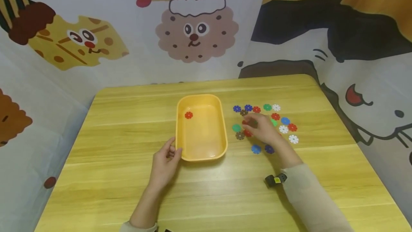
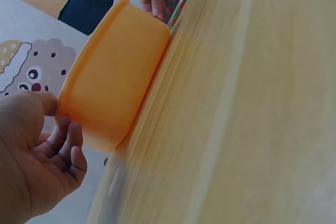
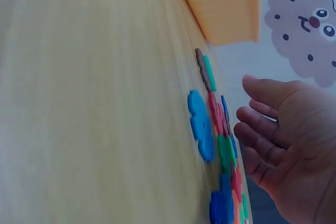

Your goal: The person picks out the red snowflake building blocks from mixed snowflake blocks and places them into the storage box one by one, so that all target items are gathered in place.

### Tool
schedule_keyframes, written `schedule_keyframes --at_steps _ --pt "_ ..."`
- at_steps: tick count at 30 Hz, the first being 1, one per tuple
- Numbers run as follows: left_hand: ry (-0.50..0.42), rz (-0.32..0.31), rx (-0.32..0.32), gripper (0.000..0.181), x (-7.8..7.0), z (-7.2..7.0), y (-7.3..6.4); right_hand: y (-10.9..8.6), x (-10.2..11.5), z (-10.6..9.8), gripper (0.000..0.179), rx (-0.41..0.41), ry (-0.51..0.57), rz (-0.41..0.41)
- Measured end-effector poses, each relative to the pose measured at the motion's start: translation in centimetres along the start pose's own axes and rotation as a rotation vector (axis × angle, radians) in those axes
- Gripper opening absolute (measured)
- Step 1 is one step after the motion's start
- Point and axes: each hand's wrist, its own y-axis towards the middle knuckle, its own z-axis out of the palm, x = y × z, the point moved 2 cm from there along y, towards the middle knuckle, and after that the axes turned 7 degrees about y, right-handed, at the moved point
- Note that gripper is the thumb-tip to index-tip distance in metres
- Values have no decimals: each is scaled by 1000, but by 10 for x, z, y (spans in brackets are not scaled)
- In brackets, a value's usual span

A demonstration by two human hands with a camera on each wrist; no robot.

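Pointing its long axis forward, the tray (image 1: 202, 135) is pinched by the left hand (image 1: 165, 163), right hand (image 1: 264, 130) loosely spread.

From where I stand, the right grip (image 1: 261, 128) covers some of the flower discs (image 1: 293, 139), so I can't count them or tell whether its fingertips (image 3: 243, 114) touch any. One finger (image 1: 168, 144) of the left grip (image 1: 165, 164) ends out of sight behind the yellow tray (image 1: 204, 159). The label (image 1: 277, 180) on the black device (image 1: 270, 181) is too small to read. The right sleeve (image 1: 313, 196), the left sleeve (image 1: 136, 228) and the bench (image 1: 106, 153) run off the head view's near edge; a dark sliver (image 1: 167, 230) there is too cut off to name.
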Motion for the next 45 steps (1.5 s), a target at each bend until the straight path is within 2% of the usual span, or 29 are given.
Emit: schedule_keyframes --at_steps 5,13,17,25,31,37,42,45 --pt "-9 -4 1 47 -1 -1 0 -6 -6 -2 30 49 -35 2" --pt "-15 -15 6 47 0 -2 0 -12 -9 -6 42 117 -101 90" --pt "-11 -12 5 47 1 -2 0 -11 -9 -6 39 135 -111 110" --pt "-15 -20 17 48 3 0 -1 -10 -9 -6 29 179 -34 159" --pt "-14 -15 18 49 4 1 -1 -9 -12 -7 31 181 -25 151" --pt "-2 -5 15 48 3 0 0 -9 -14 -8 49 182 -28 123" --pt "-9 -9 19 49 4 1 1 -11 -15 -9 42 189 -37 117" --pt "-15 -11 20 49 5 1 1 -11 -15 -8 48 192 -37 119"
